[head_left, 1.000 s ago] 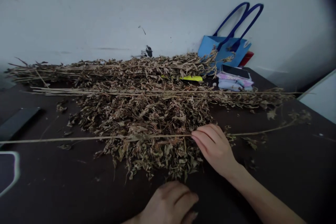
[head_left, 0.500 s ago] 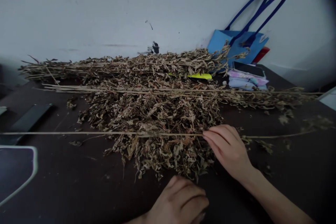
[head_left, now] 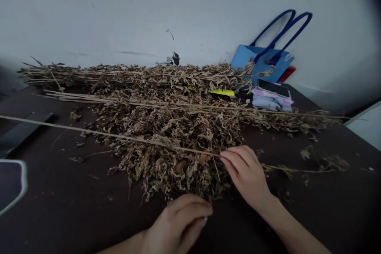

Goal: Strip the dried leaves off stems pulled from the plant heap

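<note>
My right hand (head_left: 247, 172) pinches a long thin dried stalk (head_left: 110, 133) between thumb and fingertips. The stalk slants across the heap of dried leaves (head_left: 178, 166), its left end higher, and runs out of view at the left. Beyond my right hand, its leafy part (head_left: 297, 170) stretches to the right over the dark table. In front of the heap is my left hand (head_left: 178, 222), fingers curled together with the thumb beneath them. Whatever is between those fingers, if anything, is hidden.
Behind the heap lie bundles of dried leafy stalks (head_left: 133, 73). A blue bag (head_left: 262, 61) leans on the wall, with a phone (head_left: 274, 87) on folded cloth (head_left: 270, 101) before it. A yellow object (head_left: 222, 92) pokes out of the leaves. A dark flat object (head_left: 25, 133) lies left.
The stalk in my right hand has tilted, its left end rising. My left hand has shifted left and its fingers have moved closer to the heap's front edge. The view has turned slightly.
</note>
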A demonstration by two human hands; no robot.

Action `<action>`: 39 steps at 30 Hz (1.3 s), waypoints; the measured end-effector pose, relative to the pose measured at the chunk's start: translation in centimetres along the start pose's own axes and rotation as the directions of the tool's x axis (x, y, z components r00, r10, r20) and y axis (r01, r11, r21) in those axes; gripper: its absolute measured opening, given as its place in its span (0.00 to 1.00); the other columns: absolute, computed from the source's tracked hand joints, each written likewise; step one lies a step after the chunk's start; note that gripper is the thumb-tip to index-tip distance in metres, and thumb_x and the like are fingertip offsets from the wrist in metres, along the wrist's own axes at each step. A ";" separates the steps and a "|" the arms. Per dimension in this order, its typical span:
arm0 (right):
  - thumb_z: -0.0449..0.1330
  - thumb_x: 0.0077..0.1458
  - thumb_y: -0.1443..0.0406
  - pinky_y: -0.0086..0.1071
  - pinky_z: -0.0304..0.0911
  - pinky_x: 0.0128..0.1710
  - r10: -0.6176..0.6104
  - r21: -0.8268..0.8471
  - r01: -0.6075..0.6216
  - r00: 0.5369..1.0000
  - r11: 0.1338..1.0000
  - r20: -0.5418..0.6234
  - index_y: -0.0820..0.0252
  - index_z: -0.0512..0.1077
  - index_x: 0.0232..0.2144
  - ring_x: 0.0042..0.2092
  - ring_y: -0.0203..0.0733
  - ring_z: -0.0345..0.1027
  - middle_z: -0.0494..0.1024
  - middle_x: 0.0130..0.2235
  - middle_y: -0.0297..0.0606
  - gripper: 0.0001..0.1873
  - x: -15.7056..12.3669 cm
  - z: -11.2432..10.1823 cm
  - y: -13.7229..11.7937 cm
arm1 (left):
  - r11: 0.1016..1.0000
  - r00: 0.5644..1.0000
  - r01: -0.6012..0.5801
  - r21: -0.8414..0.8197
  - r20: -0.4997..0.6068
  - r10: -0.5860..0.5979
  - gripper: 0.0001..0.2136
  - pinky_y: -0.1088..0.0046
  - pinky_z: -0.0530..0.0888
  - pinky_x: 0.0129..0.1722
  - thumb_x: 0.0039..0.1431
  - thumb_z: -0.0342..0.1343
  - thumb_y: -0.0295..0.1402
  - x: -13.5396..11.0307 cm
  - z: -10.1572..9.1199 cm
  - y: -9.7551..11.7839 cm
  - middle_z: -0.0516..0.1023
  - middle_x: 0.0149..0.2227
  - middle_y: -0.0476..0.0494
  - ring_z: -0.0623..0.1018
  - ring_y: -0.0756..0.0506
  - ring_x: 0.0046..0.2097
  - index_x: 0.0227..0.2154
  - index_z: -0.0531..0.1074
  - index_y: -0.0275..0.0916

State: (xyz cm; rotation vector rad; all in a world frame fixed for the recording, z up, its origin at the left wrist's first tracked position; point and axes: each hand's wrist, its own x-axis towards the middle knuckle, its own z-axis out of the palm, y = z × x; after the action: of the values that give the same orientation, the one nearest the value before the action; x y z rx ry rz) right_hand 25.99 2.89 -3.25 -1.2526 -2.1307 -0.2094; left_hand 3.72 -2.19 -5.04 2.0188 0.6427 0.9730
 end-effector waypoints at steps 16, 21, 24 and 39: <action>0.53 0.57 0.70 0.38 0.59 0.40 0.010 0.047 -0.010 1.000 0.999 0.008 0.60 0.69 0.35 0.39 0.42 0.63 0.71 0.35 0.40 0.05 0.2 -0.3 -1.1 | 0.702 0.839 0.492 -0.516 0.065 -0.540 0.09 0.76 0.71 0.27 0.58 0.52 0.33 3.7 0.0 2.0 0.71 0.48 0.37 0.76 0.49 0.32 0.36 0.76 0.39; 0.53 0.58 0.71 0.38 0.59 0.41 -0.008 0.048 0.008 1.000 0.999 -0.003 0.60 0.69 0.34 0.39 0.42 0.63 0.71 0.36 0.40 0.06 0.2 -0.3 -1.1 | 0.628 0.802 0.556 -0.544 0.152 -0.578 0.12 0.75 0.71 0.29 0.58 0.53 0.35 5.4 0.1 2.0 0.78 0.31 0.43 0.74 0.50 0.29 0.41 0.76 0.37; 0.53 0.57 0.71 0.38 0.59 0.41 0.004 0.034 -0.003 1.000 0.999 -0.018 0.61 0.69 0.34 0.39 0.42 0.63 0.71 0.36 0.40 0.05 0.4 -0.6 -0.8 | 0.624 0.785 0.576 -0.528 0.145 -0.602 0.13 0.75 0.70 0.29 0.57 0.54 0.36 5.5 0.0 2.0 0.76 0.26 0.45 0.73 0.49 0.28 0.40 0.76 0.35; 0.53 0.58 0.69 0.36 0.58 0.39 0.088 -0.004 -0.088 0.996 0.996 -0.017 0.60 0.69 0.33 0.38 0.41 0.63 0.71 0.34 0.39 0.05 0.5 0.0 1.2 | 0.785 0.860 0.508 -0.355 0.162 -0.484 0.10 0.75 0.69 0.31 0.59 0.52 0.34 3.0 -0.9 1.5 0.72 0.33 0.42 0.72 0.51 0.30 0.32 0.75 0.33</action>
State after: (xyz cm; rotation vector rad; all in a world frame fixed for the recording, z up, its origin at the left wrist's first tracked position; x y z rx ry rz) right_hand 26.77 3.90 -3.18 -1.3395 -2.0564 -0.1861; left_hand 4.88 -0.52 -2.20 1.4139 0.8234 0.6481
